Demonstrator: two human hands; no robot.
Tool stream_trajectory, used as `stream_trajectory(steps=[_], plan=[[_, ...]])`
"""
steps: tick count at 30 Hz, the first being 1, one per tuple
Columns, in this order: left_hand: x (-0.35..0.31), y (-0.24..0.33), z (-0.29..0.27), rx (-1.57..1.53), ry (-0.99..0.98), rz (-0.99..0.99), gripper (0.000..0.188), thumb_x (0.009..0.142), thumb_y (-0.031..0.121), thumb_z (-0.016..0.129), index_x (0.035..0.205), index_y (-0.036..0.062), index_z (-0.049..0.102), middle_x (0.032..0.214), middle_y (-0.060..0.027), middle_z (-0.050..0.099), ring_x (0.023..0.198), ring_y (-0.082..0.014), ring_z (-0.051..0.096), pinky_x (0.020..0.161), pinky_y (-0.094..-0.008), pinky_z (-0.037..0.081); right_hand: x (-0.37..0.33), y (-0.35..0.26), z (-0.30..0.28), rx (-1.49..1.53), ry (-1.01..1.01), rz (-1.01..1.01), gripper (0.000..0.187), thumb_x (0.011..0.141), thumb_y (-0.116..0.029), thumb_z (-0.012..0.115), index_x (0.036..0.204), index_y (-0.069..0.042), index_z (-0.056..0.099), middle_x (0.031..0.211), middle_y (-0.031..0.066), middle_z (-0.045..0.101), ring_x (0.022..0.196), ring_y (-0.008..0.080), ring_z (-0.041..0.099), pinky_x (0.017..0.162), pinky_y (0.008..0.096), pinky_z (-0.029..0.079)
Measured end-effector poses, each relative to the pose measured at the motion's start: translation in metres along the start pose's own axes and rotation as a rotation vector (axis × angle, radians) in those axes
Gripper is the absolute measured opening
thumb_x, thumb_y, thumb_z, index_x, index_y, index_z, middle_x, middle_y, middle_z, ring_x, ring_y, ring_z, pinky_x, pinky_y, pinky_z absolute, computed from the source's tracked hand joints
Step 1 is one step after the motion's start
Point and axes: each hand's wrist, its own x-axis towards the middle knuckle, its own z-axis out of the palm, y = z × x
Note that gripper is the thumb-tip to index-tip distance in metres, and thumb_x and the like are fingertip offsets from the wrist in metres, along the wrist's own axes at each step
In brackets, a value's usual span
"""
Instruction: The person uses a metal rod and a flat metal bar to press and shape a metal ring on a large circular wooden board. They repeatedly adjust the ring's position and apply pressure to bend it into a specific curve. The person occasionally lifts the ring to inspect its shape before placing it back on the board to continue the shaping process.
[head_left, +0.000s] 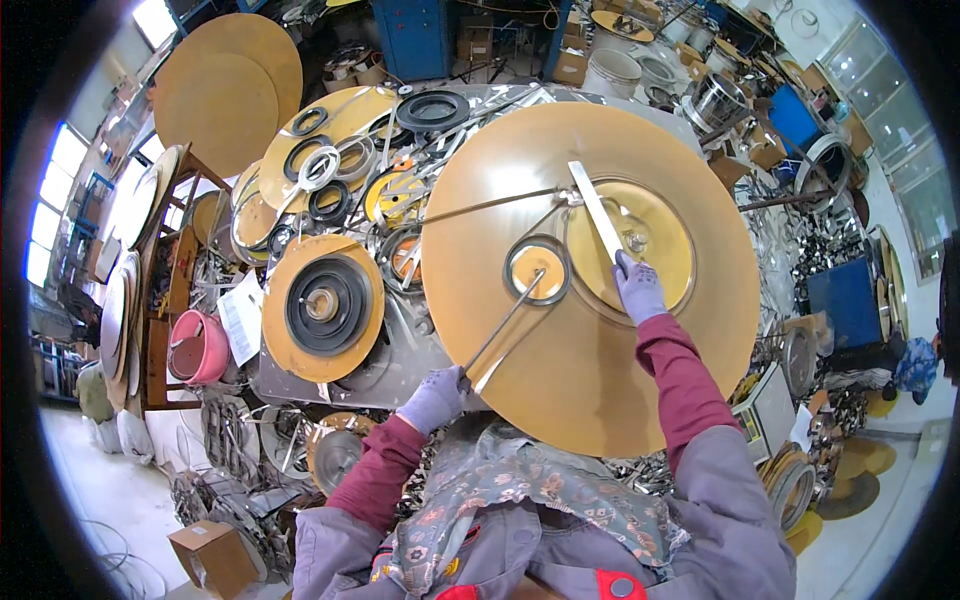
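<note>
A large tan disc lies in front of me, with a smaller yellow disc on its right half. My right hand, in a pale purple glove, grips the near end of a flat silvery strip that slants across the yellow disc. Left of it stands a dark-rimmed ring with a tan centre. From that centre a thin metal rod runs down to my gloved left hand, which is closed around its lower end. A longer dark bar reaches across the big disc to a small metal fitting.
Left of the disc, a tan plate carries black rings on the metal table. Loose rings and strips crowd the table's back. A pink bucket stands further left. Metal scrap heaps up on the right; a cardboard box sits at lower left.
</note>
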Motion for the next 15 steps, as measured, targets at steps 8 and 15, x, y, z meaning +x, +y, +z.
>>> stream_trajectory(steps=[8, 15], plan=[[-0.004, 0.008, -0.004, -0.025, 0.001, 0.039, 0.021, 0.085, 0.015, 0.05, 0.094, -0.0024, 0.059, 0.085, -0.0261, 0.061, 0.085, -0.0427, 0.059, 0.073, -0.0481, 0.047, 0.001, 0.009, -0.007, -0.039, -0.025, 0.12, 0.032, 0.089, -0.028, 0.052, 0.116, -0.012, 0.058, 0.09, 0.0219, 0.063, 0.085, 0.0366, 0.06, 0.077, 0.0457, 0.047], [-0.008, 0.017, -0.012, -0.004, -0.077, -0.044, 0.021, 0.084, 0.011, 0.049, 0.097, -0.0023, 0.058, 0.09, -0.0264, 0.061, 0.09, -0.0433, 0.057, 0.076, -0.0477, 0.046, -0.001, 0.014, -0.008, -0.041, -0.011, 0.08, 0.033, 0.09, -0.03, 0.049, 0.117, -0.012, 0.056, 0.089, 0.0191, 0.062, 0.085, 0.0337, 0.06, 0.077, 0.0442, 0.047]])
